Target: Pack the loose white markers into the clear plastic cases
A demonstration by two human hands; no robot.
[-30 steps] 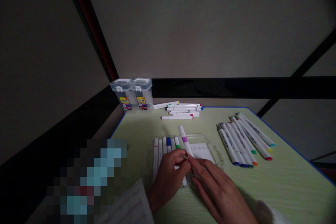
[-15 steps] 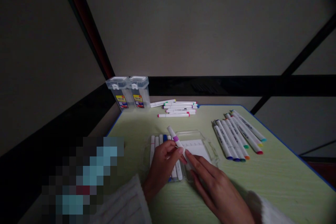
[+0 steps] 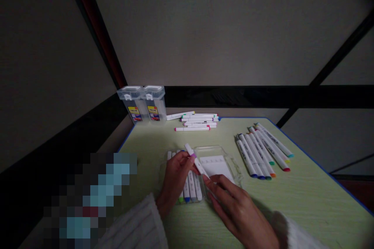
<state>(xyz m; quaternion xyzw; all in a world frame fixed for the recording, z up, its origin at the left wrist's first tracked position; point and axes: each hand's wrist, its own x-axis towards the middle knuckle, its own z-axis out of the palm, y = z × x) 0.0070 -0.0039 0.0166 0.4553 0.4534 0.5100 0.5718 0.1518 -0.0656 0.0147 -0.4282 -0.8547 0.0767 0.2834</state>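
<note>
A white marker (image 3: 200,165) with a purple band slants between my hands above an open clear plastic case (image 3: 212,149). Around its upper part, near the purple band, the fingers of my left hand (image 3: 177,175) are closed. My right hand (image 3: 236,206) grips the lower end with thumb and fingers, hiding that tip. Beneath my left hand, several white markers (image 3: 192,186) lie side by side in the case's left half, one with a blue end and one with a green end. A white card (image 3: 214,165) lies in the right half.
Two lidded clear boxes (image 3: 154,105) with yellow labels stand at the table's back left. Beside them lies a loose pile of markers (image 3: 201,118). Several thicker markers (image 3: 263,151) with coloured ends lie on the right. The table (image 3: 315,202) has a blue edge, with a wall behind.
My left hand has slid up the marker toward its purple band. More of the barrel shows between my hands, and the right hand has shifted slightly left and down.
</note>
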